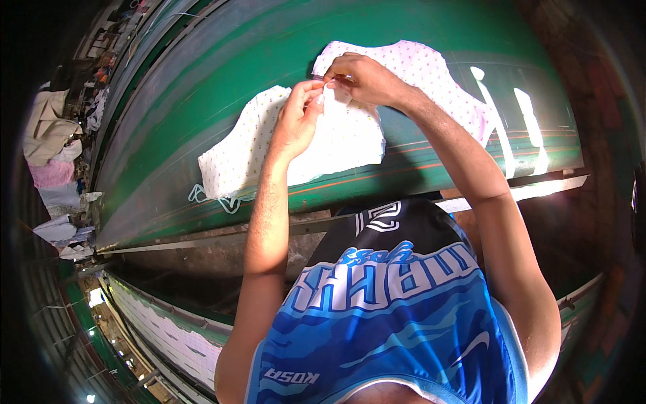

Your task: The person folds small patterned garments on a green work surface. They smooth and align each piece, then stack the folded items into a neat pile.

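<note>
A white cloth piece with small coloured dots point(245, 145) lies on a long green table point(222, 87), its left side spread out. My left hand point(299, 120) is closed in a pinch at the upper edge of this cloth. Right beside it, my right hand point(367, 79) pinches the same edge, and the fingertips of both hands nearly meet. Whatever finer detail lies between the fingers is hidden. Partly under my right hand and forearm lies a pale pink dotted cloth piece point(434, 74). Thin light-blue strings point(225, 202) trail from the white cloth's lower left corner.
Crumpled beige, pink and grey cloths point(50, 128) are piled off the table's left end. A metal rail point(182, 240) runs along the near edge, in front of my body. Behind me stands another long table bearing pale printed cloth point(161, 320). Bright sun patches fall at right.
</note>
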The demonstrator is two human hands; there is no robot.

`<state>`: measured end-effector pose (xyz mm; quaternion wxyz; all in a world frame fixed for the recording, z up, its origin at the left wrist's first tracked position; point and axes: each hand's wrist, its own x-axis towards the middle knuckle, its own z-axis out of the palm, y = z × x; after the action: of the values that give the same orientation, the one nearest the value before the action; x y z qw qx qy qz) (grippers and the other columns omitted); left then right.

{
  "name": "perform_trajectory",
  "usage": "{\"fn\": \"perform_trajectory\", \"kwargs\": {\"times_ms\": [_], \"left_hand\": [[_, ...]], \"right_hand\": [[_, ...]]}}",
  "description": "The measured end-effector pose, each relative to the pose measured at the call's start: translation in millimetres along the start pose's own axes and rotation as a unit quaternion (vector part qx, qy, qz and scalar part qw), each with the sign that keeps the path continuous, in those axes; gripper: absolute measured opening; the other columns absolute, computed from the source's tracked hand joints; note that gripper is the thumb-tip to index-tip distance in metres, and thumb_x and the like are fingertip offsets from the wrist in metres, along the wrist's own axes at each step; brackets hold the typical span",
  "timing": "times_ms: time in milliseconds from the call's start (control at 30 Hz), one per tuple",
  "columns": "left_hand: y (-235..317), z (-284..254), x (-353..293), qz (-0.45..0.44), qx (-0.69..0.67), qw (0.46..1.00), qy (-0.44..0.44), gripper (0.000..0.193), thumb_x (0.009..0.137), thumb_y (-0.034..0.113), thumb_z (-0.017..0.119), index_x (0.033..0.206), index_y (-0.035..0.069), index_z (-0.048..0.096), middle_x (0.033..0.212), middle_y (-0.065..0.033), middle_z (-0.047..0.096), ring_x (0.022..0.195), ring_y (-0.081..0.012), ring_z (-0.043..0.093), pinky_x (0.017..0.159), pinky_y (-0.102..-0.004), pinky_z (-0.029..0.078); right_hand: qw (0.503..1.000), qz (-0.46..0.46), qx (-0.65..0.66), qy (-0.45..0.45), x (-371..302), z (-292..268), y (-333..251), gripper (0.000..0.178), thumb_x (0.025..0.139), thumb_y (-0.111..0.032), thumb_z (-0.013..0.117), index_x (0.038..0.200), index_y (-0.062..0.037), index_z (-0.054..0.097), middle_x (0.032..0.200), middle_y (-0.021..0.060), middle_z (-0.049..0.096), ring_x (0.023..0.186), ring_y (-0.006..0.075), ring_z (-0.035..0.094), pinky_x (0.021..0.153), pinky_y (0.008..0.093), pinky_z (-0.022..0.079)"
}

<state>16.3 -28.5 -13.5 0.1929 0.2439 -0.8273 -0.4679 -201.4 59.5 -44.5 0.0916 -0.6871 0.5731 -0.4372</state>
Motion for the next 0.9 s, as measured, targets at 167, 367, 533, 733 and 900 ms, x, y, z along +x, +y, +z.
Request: {"fn": "perform_trajectory", "kwargs": {"times_ms": [167, 367, 533, 733, 900], "left_hand": [[36.8, 9.7, -15.5, 0.084, 0.132, 0.984, 0.087, 0.02, 0.105, 0.006, 0.07, 0.125, 0.003, 0.069, 0.116, -0.0132, 0.075, 0.103, -0.0265, 0.075, 0.087, -0.0402, 0.062], [39.8, 30.5, -16.6, 0.149, 0.169, 0.973, -0.044, 0.016, 0.096, 0.007, 0.08, 0.109, -0.001, 0.074, 0.106, -0.0131, 0.074, 0.096, -0.0244, 0.076, 0.086, -0.0363, 0.062], [21.0, 53.9, -23.4, 0.163, 0.253, 0.951, -0.073, 0.031, 0.083, 0.015, 0.092, 0.105, 0.001, 0.075, 0.103, -0.0135, 0.071, 0.095, -0.0316, 0.074, 0.084, -0.0428, 0.06], [17.7, 53.8, -16.7, 0.126, 0.278, 0.948, -0.096, 0.031, 0.081, 0.017, 0.093, 0.098, 0.001, 0.073, 0.1, -0.0147, 0.068, 0.096, -0.0355, 0.071, 0.086, -0.0468, 0.058], [16.8, 55.8, -16.2, 0.129, 0.304, 0.939, -0.093, 0.018, 0.092, 0.014, 0.082, 0.097, 0.0, 0.074, 0.101, -0.0164, 0.067, 0.101, -0.0384, 0.069, 0.09, -0.0495, 0.056]], "right_hand": [[0.999, 0.022, -0.001, -0.037, 10.9, 4.8, 2.9, 0.026, 0.097, -0.024, 0.081, 0.113, -0.0031, 0.078, 0.105, 0.0156, 0.078, 0.101, 0.0318, 0.075, 0.091, 0.0447, 0.059], [0.993, 0.089, 0.038, -0.064, 21.0, 5.0, 10.3, 0.037, 0.097, -0.035, 0.083, 0.116, -0.0036, 0.078, 0.106, 0.0165, 0.079, 0.099, 0.0307, 0.077, 0.088, 0.0432, 0.061], [0.989, 0.121, 0.033, -0.073, 17.8, 2.0, 6.9, 0.04, 0.099, -0.041, 0.082, 0.118, -0.0055, 0.079, 0.104, 0.016, 0.08, 0.098, 0.0294, 0.077, 0.086, 0.0415, 0.06], [0.981, 0.153, 0.118, -0.014, -2.3, -1.5, 0.7, 0.038, 0.1, -0.041, 0.081, 0.115, -0.006, 0.081, 0.098, 0.0094, 0.077, 0.084, 0.0212, 0.068, 0.079, 0.0389, 0.056], [0.967, 0.151, 0.184, 0.092, -27.2, -6.8, -9.8, 0.034, 0.104, -0.038, 0.079, 0.112, -0.0058, 0.081, 0.093, 0.0034, 0.074, 0.08, 0.013, 0.061, 0.076, 0.0331, 0.053]]}}
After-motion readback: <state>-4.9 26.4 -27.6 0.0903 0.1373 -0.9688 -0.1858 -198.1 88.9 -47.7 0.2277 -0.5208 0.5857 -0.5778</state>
